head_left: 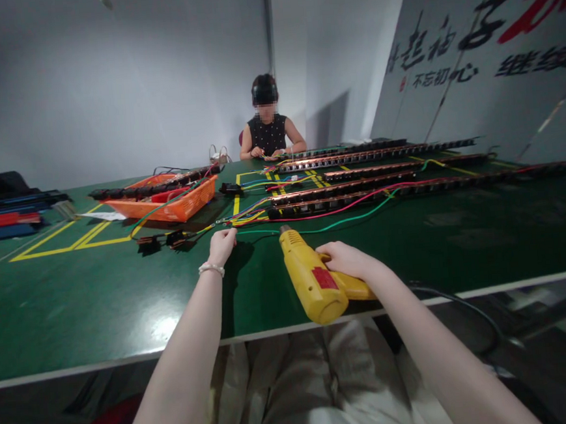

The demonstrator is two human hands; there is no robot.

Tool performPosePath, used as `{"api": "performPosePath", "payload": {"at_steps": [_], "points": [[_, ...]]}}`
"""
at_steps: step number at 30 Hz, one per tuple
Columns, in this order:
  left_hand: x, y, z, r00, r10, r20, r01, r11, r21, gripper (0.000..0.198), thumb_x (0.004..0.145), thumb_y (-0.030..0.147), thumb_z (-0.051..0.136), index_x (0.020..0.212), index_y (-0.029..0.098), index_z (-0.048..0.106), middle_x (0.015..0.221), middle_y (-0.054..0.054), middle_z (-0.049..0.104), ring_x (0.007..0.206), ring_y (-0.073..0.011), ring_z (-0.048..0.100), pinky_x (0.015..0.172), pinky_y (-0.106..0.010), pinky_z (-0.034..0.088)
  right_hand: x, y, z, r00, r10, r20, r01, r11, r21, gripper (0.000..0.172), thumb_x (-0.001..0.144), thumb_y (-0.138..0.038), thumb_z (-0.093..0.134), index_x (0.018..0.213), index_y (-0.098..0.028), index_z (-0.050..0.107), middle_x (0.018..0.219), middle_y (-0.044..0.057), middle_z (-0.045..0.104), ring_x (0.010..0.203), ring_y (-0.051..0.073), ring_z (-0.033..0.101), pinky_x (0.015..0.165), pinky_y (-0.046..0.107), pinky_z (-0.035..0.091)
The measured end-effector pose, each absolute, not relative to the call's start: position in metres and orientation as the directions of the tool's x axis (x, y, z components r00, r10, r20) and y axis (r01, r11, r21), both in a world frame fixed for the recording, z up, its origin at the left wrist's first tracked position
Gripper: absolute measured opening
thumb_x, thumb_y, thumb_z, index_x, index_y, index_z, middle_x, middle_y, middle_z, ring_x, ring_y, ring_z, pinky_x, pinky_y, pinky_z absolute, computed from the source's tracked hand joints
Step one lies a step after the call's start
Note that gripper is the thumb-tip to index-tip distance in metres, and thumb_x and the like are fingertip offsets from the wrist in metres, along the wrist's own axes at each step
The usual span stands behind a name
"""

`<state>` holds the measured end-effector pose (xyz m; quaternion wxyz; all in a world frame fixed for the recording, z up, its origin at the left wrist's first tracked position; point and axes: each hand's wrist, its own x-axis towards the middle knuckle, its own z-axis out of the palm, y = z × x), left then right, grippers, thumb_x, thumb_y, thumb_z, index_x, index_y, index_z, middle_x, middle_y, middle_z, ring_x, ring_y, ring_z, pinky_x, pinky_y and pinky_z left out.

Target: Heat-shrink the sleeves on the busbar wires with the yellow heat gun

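My right hand (348, 260) is wrapped round the handle of a yellow heat gun (312, 277), whose nozzle points away from me toward a bundle of coloured wires (249, 218) on the green table (74, 300). My left hand (221, 244) is closed in a pinch on a thin green wire (258, 231) just left of the nozzle. A pearl bracelet sits on that wrist. The wires run to long black and copper strips (359, 189) lying across the table.
An orange tray (169, 198) with tools and a black strip stands at the back left, with small black connectors (168, 240) in front of it. Another person (267, 131) sits at the far side, hands on wires. The heat gun's black cord (467, 305) hangs off the front edge.
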<state>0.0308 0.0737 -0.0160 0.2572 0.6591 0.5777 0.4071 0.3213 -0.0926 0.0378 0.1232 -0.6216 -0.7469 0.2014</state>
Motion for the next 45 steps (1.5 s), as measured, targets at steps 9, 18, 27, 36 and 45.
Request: {"api": "performPosePath", "payload": {"at_steps": [9, 18, 27, 36, 45], "points": [[0.031, 0.070, -0.016, 0.038, 0.968, 0.249, 0.572, -0.225, 0.789, 0.036, 0.073, 0.043, 0.043, 0.048, 0.018, 0.050, 0.045, 0.001, 0.045, 0.051, -0.0128, 0.043, 0.054, -0.026, 0.029, 0.260, -0.075, 0.036, -0.310, 0.951, 0.013, 0.902, 0.299, -0.312, 0.015, 0.070, -0.021, 0.054, 0.080, -0.022, 0.066, 0.089, 0.005, 0.070, 0.082, 0.020, 0.063, 0.059, 0.024, 0.034], [0.031, 0.065, -0.009, -0.027, 0.966, 0.256, 0.518, -0.206, 0.830, 0.030, 0.068, 0.041, 0.043, 0.050, 0.018, 0.044, 0.049, 0.004, 0.031, 0.054, -0.0106, 0.032, 0.052, -0.025, 0.023, 0.212, -0.071, 0.042, -0.345, 0.937, 0.044, 0.902, 0.345, -0.260, 0.015, 0.072, -0.023, 0.054, 0.081, -0.022, 0.066, 0.092, 0.007, 0.071, 0.085, 0.022, 0.065, 0.061, 0.027, 0.036], [0.024, 0.071, -0.014, 0.045, 0.968, 0.249, 0.470, -0.240, 0.849, 0.033, 0.068, 0.045, 0.047, 0.051, 0.017, 0.047, 0.048, 0.004, 0.035, 0.052, -0.0100, 0.033, 0.050, -0.024, 0.024, 0.224, -0.069, 0.037, -0.373, 0.928, 0.015, 0.869, 0.355, -0.345, 0.011, 0.077, -0.029, 0.054, 0.080, -0.023, 0.063, 0.090, 0.004, 0.069, 0.083, 0.020, 0.064, 0.058, 0.025, 0.033], [0.022, 0.065, -0.004, -0.101, 0.969, 0.226, 0.302, -0.187, 0.935, 0.027, 0.062, 0.038, 0.052, 0.046, 0.017, 0.048, 0.046, 0.003, 0.043, 0.049, -0.0086, 0.035, 0.050, -0.023, 0.027, 0.228, -0.071, 0.037, -0.405, 0.914, 0.008, 0.836, 0.374, -0.402, 0.010, 0.079, -0.027, 0.055, 0.084, -0.024, 0.062, 0.092, 0.003, 0.068, 0.084, 0.019, 0.062, 0.060, 0.024, 0.032], [0.022, 0.066, -0.012, -0.106, 0.980, 0.170, 0.192, -0.148, 0.970, 0.025, 0.059, 0.038, 0.055, 0.049, 0.015, 0.054, 0.046, 0.002, 0.049, 0.047, -0.0084, 0.039, 0.049, -0.023, 0.028, 0.234, -0.066, 0.033, -0.418, 0.909, -0.010, 0.812, 0.368, -0.454, 0.008, 0.078, -0.025, 0.056, 0.082, -0.022, 0.062, 0.087, 0.001, 0.067, 0.076, 0.016, 0.059, 0.060, 0.023, 0.033]]}}
